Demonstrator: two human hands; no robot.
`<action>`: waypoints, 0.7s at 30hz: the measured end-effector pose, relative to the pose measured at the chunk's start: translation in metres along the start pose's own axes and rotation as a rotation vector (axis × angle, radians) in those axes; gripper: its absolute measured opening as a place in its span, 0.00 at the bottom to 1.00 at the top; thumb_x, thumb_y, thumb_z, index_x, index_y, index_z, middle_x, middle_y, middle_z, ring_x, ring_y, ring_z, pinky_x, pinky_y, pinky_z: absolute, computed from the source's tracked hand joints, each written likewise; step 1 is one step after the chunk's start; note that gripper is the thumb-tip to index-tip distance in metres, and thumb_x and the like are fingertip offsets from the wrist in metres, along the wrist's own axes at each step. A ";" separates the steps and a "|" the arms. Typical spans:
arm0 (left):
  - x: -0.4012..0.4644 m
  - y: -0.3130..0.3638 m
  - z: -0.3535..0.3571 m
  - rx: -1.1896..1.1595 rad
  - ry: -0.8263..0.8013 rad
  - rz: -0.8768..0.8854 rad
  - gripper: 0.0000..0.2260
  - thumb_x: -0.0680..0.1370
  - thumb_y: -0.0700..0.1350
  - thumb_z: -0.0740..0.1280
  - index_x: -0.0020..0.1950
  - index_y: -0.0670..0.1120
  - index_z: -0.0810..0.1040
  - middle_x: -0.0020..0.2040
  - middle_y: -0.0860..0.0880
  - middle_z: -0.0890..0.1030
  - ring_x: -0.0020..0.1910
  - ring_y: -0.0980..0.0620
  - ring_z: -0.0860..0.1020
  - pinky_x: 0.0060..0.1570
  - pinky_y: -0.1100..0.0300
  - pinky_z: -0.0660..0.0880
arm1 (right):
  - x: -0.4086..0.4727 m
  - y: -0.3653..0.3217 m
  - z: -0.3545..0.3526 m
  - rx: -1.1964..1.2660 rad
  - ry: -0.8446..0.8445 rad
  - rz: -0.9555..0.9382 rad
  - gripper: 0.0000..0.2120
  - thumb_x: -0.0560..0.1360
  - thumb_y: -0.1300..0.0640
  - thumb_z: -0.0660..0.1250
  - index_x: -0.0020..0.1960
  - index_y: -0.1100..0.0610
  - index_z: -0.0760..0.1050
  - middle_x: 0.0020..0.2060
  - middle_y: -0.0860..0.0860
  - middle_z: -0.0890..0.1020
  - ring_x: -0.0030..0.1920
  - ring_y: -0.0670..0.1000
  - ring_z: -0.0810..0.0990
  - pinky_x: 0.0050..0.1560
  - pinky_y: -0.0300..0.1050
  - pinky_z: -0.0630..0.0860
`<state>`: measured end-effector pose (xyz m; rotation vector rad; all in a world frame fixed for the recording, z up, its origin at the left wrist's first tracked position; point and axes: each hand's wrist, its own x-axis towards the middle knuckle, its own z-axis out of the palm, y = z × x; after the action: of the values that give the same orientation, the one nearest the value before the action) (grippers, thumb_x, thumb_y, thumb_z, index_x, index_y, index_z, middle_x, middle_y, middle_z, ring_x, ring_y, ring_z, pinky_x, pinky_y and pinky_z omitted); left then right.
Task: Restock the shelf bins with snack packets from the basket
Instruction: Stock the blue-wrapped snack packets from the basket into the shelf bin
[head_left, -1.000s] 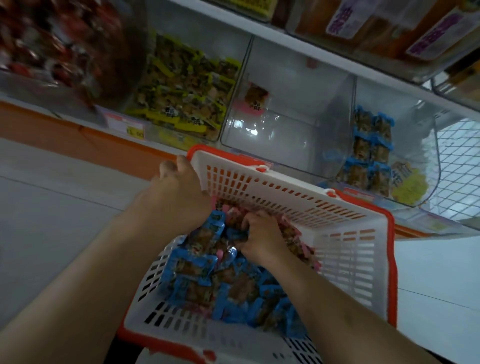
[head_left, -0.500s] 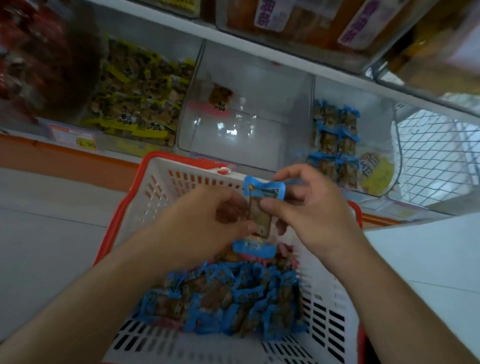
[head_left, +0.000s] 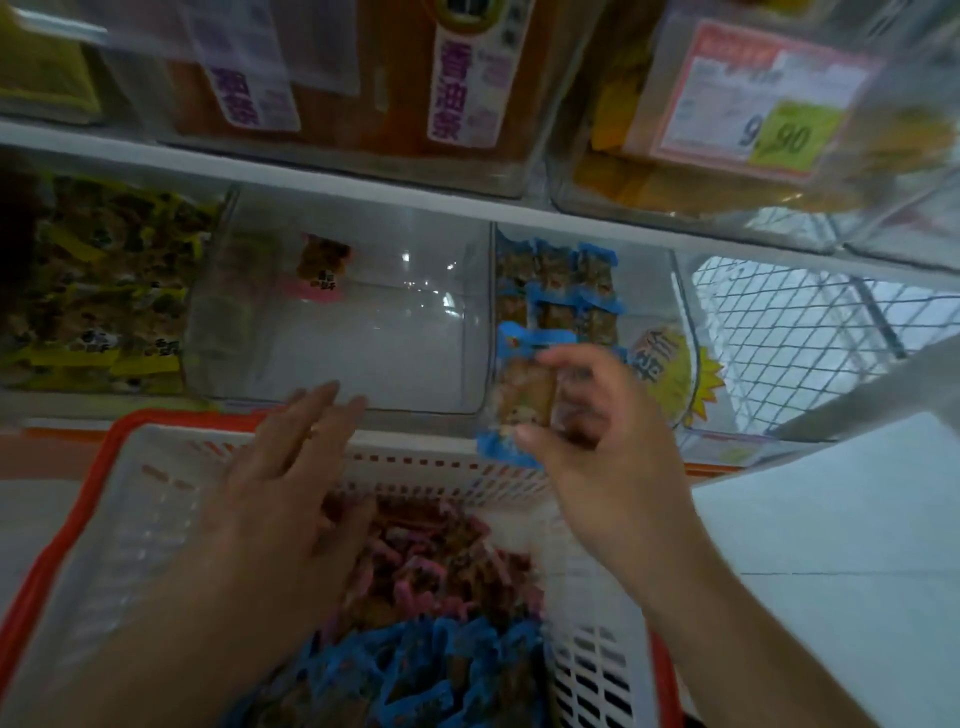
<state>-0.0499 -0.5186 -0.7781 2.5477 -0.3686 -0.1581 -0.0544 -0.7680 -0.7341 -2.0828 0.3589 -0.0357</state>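
- Snack packet (head_left: 524, 395), blue-edged, is being pinched upright in the grip of the right hand (head_left: 597, 447), thumb at its lower end and fingers curling over its upper part; it is hanging in front of the bin with blue packets (head_left: 649, 291), probably so it can go in alongside its own kind.
- Left hand (head_left: 280, 483) is hovering over the basket (head_left: 130, 467) with fingers spread and straight, holding nothing; it seems to be placed there to reach for more stock.
- Basket is sitting just below the shelf bins, keeping the reach short. Pink packets (head_left: 415, 566) are lying toward its far side and blue packets (head_left: 415, 670) nearer the person.
- Stacked packets (head_left: 561, 286) in the right bin are standing in neat rows at the back, which suggests the held one should be set upright too.
- Middle bin (head_left: 363, 338) is holding only one pink packet (head_left: 319, 270), so the pink stock likely belongs there.
- Yellow packets (head_left: 104, 280) are filling the left bin.
- Motion blur is hiding finer detail of the hold.
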 end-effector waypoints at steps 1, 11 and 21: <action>0.001 -0.005 0.004 0.082 -0.021 -0.029 0.38 0.76 0.54 0.73 0.83 0.57 0.59 0.83 0.59 0.55 0.82 0.54 0.56 0.77 0.53 0.61 | 0.014 0.007 -0.006 -0.001 0.049 0.014 0.25 0.74 0.58 0.80 0.61 0.36 0.75 0.48 0.39 0.83 0.49 0.39 0.83 0.51 0.42 0.80; 0.001 -0.020 0.017 0.206 -0.107 -0.096 0.49 0.70 0.50 0.78 0.85 0.53 0.54 0.84 0.56 0.53 0.83 0.54 0.49 0.76 0.44 0.60 | 0.135 0.050 -0.014 -0.398 0.034 0.008 0.27 0.79 0.57 0.74 0.73 0.43 0.68 0.57 0.48 0.76 0.60 0.55 0.77 0.55 0.53 0.80; 0.001 -0.023 0.021 0.212 -0.084 -0.055 0.42 0.77 0.56 0.68 0.85 0.57 0.48 0.85 0.58 0.48 0.83 0.57 0.42 0.79 0.47 0.54 | 0.143 0.062 -0.002 -0.831 0.048 -0.041 0.27 0.81 0.47 0.70 0.78 0.43 0.69 0.69 0.59 0.69 0.70 0.63 0.65 0.70 0.60 0.70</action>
<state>-0.0478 -0.5107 -0.8086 2.7682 -0.3646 -0.2596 0.0668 -0.8376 -0.8028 -2.9147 0.4012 0.0490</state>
